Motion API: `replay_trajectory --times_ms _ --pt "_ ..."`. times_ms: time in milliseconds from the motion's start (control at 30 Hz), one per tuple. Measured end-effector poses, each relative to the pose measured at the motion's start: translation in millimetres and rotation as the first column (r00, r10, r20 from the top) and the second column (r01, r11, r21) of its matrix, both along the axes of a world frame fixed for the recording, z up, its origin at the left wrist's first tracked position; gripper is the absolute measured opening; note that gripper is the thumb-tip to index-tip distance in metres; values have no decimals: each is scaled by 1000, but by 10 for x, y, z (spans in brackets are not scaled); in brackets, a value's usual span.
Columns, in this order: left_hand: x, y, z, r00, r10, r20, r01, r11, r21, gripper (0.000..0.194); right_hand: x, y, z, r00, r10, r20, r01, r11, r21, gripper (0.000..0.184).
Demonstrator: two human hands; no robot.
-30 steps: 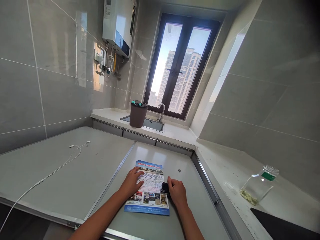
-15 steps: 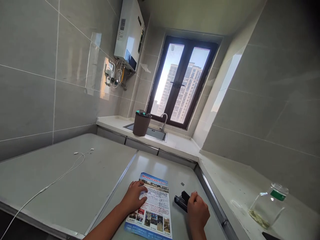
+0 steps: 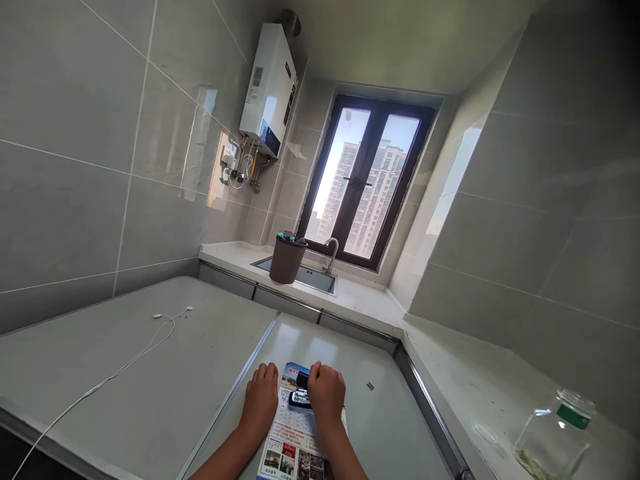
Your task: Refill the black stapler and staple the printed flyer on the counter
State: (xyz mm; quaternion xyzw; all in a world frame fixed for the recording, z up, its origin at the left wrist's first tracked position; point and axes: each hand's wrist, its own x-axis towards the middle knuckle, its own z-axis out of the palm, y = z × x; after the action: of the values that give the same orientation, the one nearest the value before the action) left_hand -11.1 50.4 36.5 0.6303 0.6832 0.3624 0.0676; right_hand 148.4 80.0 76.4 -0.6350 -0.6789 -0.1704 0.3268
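Observation:
A printed flyer (image 3: 295, 430) with blue bands and photos lies on the grey table panel in front of me. My left hand (image 3: 260, 397) is at its left edge, fingers together and curled against the paper; the thumb is hidden. In my right hand (image 3: 327, 393) is a black stapler (image 3: 299, 399), its jaws apart and pointing left over the flyer's upper part. Whether its lower jaw touches the paper is hard to see. A small strip of staples (image 3: 371, 386) rests on the table to the right of the flyer.
A white cable (image 3: 127, 363) trails across the left panel (image 3: 200, 360). At the back, a brown bin (image 3: 289, 260) stands by the sink (image 3: 320, 279) and faucet (image 3: 332, 253). On the right counter (image 3: 460, 373) is a glass jar (image 3: 555, 433) with a green label.
My right hand has brought the stapler left from beside the flyer to over its upper part. My left hand has drawn back from the flyer's face to its left edge. The view has tilted up slightly.

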Motion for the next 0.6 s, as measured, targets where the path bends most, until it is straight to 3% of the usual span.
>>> replay_trajectory --times_ms 100,267,467,600 --pt "-9 1 -8 995 81 -60 -83 996 -28 35 -120 96 -124 999 37 14 -37 999 28 48" --pt "-1 18 -48 993 70 -94 -74 997 -37 36 -105 148 -287 1000 22 10 -22 999 31 47" --pt "7 14 -56 993 64 -94 -70 996 -57 37 144 67 -346 999 -12 -41 11 999 -42 51" --pt "-1 7 -65 998 46 -50 -51 994 -96 39 457 -48 -423 996 45 -73 -53 993 -107 53"
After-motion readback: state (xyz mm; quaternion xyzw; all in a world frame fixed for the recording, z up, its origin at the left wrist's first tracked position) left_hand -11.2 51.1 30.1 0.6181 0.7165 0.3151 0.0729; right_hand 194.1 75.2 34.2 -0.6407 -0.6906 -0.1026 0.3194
